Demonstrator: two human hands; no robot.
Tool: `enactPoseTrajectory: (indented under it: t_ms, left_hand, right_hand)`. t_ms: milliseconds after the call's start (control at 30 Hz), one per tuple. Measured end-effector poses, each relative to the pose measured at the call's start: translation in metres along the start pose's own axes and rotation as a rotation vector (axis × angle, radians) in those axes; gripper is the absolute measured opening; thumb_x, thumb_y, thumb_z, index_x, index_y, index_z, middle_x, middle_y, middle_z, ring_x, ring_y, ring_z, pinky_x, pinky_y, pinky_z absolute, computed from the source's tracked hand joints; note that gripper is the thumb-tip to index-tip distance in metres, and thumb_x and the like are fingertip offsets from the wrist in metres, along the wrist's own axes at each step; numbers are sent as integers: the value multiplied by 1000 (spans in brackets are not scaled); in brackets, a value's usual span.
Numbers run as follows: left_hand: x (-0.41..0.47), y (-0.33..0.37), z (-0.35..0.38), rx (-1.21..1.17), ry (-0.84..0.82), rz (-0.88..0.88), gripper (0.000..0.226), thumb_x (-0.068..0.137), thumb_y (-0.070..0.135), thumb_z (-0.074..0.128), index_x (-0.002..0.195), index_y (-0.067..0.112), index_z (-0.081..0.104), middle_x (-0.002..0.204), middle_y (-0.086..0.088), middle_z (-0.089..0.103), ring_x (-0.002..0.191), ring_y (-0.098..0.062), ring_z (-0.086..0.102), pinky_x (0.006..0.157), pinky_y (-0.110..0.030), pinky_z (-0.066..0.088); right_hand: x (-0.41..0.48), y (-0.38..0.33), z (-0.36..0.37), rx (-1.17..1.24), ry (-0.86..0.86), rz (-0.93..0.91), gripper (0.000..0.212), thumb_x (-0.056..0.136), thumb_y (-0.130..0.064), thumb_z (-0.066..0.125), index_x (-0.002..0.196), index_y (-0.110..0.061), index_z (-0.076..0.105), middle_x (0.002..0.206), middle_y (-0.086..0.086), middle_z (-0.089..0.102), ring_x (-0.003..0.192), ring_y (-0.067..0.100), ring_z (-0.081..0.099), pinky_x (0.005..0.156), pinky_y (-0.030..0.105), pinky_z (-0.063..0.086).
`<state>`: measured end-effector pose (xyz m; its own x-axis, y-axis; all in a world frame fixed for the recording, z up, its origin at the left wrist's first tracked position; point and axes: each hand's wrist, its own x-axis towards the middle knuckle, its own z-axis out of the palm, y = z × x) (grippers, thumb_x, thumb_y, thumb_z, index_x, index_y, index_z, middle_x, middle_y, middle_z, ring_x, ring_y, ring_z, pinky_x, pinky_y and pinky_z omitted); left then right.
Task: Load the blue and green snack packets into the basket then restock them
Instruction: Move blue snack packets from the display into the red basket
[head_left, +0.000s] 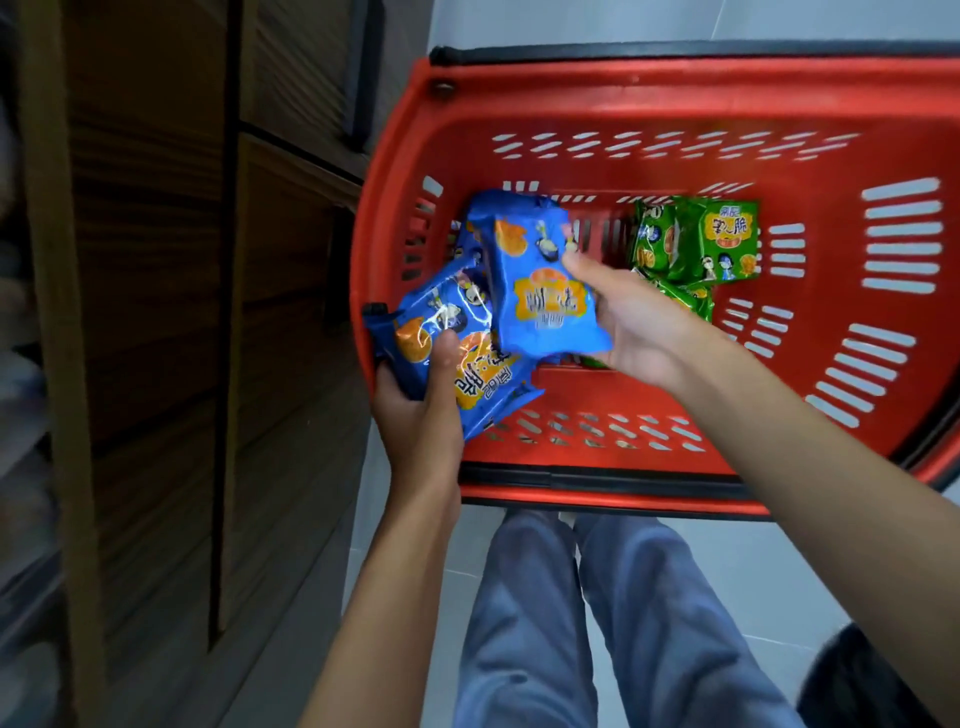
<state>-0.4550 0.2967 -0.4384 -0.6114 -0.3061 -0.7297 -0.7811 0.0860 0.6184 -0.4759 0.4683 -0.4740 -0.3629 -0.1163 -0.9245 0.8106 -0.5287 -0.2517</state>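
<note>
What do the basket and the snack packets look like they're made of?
The basket looks like moulded red plastic, slightly glossy, with slotted walls and black trim. The blue packets and green packets seem thin shiny plastic film, judging by creases and glare.

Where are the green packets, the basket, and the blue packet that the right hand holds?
green packets (724, 241), head view, front face of the top packet.
basket (649, 83), head view, far red rim.
blue packet (543, 291), head view, middle of its face, gripped by the right hand (639, 325).

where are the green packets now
Head view: the green packets lie in the red basket, right of centre, just beyond the right hand holding a blue packet.
</note>
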Motion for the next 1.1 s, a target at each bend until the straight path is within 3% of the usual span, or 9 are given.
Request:
enactPoseTrajectory:
  t_ms: [200, 367, 533, 633, 700, 800, 867, 1000, 1100]
  left_hand:
    - [-10, 1, -8, 48, 116, 48, 32, 70, 46, 71, 97, 33, 59, 101, 9, 69, 93, -8, 68, 80, -27, 53]
    - [-10, -2, -13, 26, 89, 27, 30, 71, 42, 74, 96, 31, 62, 93, 11, 72, 85, -4, 70, 66, -17, 52]
    - [-7, -2, -13, 35, 98, 19, 50, 52, 57, 78, 93, 32, 62, 92, 12, 73, 85, -5, 70, 69, -25, 54]
    - [-6, -3, -8, 89, 84, -9, 67, 48, 66, 72, 103, 29, 63, 100, 8, 72, 91, -10, 69, 83, -37, 56]
    - [-7, -2, -5, 129, 82, -10, 76, 49, 71, 67, 110, 27, 62, 104, 6, 71, 95, -13, 68, 85, -38, 55]
    - [-6, -1, -7, 166, 119, 9, 54, 69, 67, 63, 103, 26, 62, 95, 7, 69, 94, -16, 68, 79, -31, 53]
    - [-3, -1, -10, 179, 152, 12, 23, 87, 51, 57, 89, 28, 58, 88, 4, 68, 90, -20, 68, 77, -33, 53]
    - [-1, 1, -15, 188, 152, 32, 14, 92, 36, 56, 79, 30, 53, 82, 5, 66, 78, -15, 68, 71, -34, 54]
    - [0, 3, -17, 189, 148, 40, 13, 92, 36, 56, 81, 31, 53, 85, 4, 67, 80, -15, 68, 75, -36, 57]
  right_hand:
    - [53, -17, 26, -214, 332, -120, 24, 87, -35, 63, 83, -16, 49, 76, 0, 58, 40, 6, 54, 40, 19, 48]
    - [68, -15, 34, -835, 543, -263, 35, 87, -50, 55, 92, -17, 63, 99, 11, 67, 95, 31, 63, 84, 39, 50]
    - [22, -1, 34, -623, 349, -311, 46, 90, -48, 49, 79, -7, 64, 77, 6, 68, 61, 18, 58, 64, 37, 50]
    - [-11, 17, 32, -573, -38, -162, 23, 90, -43, 54, 85, -23, 65, 77, -13, 66, 54, -5, 58, 55, 12, 45]
    - [-17, 27, 29, -538, -92, -179, 7, 87, -27, 63, 93, -23, 62, 80, -17, 64, 64, -15, 59, 61, 1, 42]
    - [-14, 25, 25, -380, 5, -163, 10, 84, -21, 66, 93, -19, 63, 88, -6, 66, 76, -5, 61, 75, 6, 45]
    - [-4, 15, 24, -240, 119, -156, 4, 85, -21, 65, 84, -19, 62, 96, 3, 66, 87, 12, 61, 91, 31, 48]
    - [31, -6, 33, -188, 381, -251, 24, 79, -25, 74, 81, -17, 51, 93, 5, 62, 72, 15, 57, 73, 34, 51]
    - [58, -16, 46, -321, 482, -293, 30, 75, -27, 77, 81, -18, 49, 92, 0, 55, 90, 30, 60, 86, 42, 51]
